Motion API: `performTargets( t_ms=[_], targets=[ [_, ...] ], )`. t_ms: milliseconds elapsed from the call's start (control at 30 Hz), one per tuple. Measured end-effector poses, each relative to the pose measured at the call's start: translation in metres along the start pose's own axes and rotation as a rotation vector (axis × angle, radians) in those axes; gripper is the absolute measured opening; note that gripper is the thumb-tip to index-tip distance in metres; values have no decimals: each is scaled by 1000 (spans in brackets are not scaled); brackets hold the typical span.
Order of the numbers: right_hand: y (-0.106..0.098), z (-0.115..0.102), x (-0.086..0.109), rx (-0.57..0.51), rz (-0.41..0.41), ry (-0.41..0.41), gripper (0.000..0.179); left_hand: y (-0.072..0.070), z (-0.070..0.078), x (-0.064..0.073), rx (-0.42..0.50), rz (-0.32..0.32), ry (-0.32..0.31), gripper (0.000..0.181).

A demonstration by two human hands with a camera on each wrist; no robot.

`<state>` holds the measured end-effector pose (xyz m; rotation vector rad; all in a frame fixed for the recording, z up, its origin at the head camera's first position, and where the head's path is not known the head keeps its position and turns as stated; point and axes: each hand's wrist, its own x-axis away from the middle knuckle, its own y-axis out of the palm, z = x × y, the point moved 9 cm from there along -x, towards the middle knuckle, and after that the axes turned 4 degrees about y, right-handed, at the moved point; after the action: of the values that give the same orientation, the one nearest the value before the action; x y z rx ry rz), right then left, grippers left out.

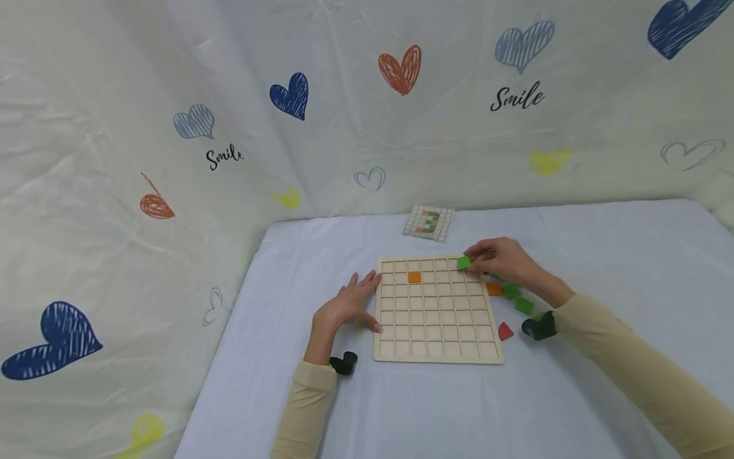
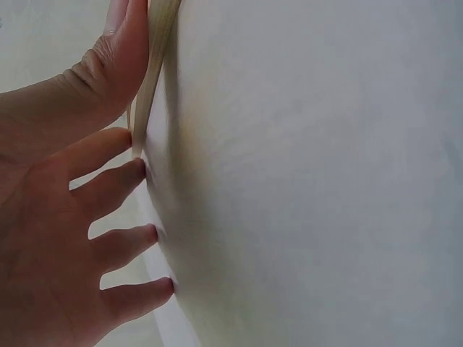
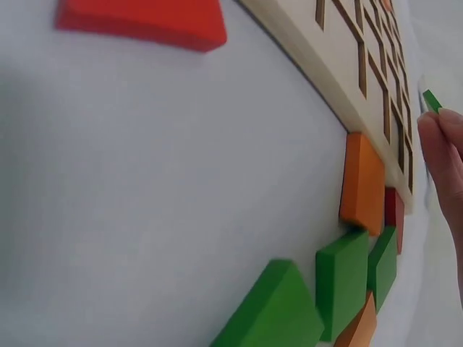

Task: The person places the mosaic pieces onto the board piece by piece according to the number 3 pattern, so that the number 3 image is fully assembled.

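Note:
A wooden grid board [image 1: 438, 359] lies on the white-covered table, with one orange square tile [image 1: 414, 277] in a cell of its upper part. Along the board's left edge rests my left hand [image 1: 343, 307], fingers spread and thumb near the lower left side. In the left wrist view the thumb and a finger touch the board's edge [image 2: 150, 87]. My right hand [image 1: 507, 260] pinches a green square tile [image 1: 463, 262] by its edge, above the board's upper right cells. That tile [image 3: 432, 100] shows small at the fingertips in the right wrist view.
Just right of the board lie several loose pieces: an orange tile [image 1: 494, 289], green tiles [image 1: 524, 305] and a red piece with a curved side [image 1: 505, 331]. A printed pattern card [image 1: 429, 223] is behind the board. A heart-patterned cloth [image 1: 344, 140] hangs behind the table.

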<state>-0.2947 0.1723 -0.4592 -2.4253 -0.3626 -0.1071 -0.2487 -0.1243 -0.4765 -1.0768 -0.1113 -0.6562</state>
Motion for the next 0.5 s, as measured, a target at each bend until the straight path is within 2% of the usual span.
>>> performTargets(
  t_ms=[267, 500],
  targets=[
    [10, -2, -6, 19, -3, 39, 40, 0, 1, 0, 8, 4, 12, 117],
    [22, -9, -12, 9, -32, 7, 38, 0, -1, -2, 13, 14, 16, 118]
  ],
)
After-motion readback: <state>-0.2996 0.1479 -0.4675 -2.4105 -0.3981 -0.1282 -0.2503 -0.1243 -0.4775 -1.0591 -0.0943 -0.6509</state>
